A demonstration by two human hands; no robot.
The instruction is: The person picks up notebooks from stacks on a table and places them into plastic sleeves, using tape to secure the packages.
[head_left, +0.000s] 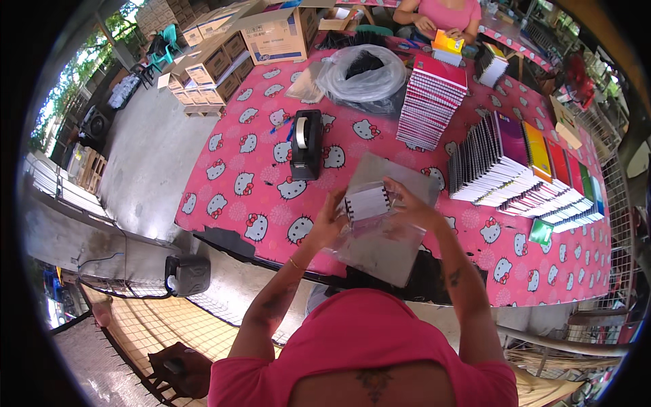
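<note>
Between my two hands is a small stack of spiral notebooks (368, 203), white page edges up, with black wire coils at both sides. My left hand (328, 222) grips its left side, thumb and fingers closed against the coils. On the far right corner, my right hand (409, 205) presses with bent fingers. Beneath the stack lies a flat grey sheet or board (390, 258), and clear plastic film (349, 245) spreads around the near side of the notebooks. Whether the film wraps the stack cannot be made out.
A black tape dispenser (306, 152) stands to the left on the pink patterned tablecloth (230, 163). Tall notebook stacks (430, 102) rise ahead, with more coloured notebooks (502, 169) at right. Clear plastic rolls (359, 74) and cartons (274, 37) sit farther back. Another person (444, 17) works across the table.
</note>
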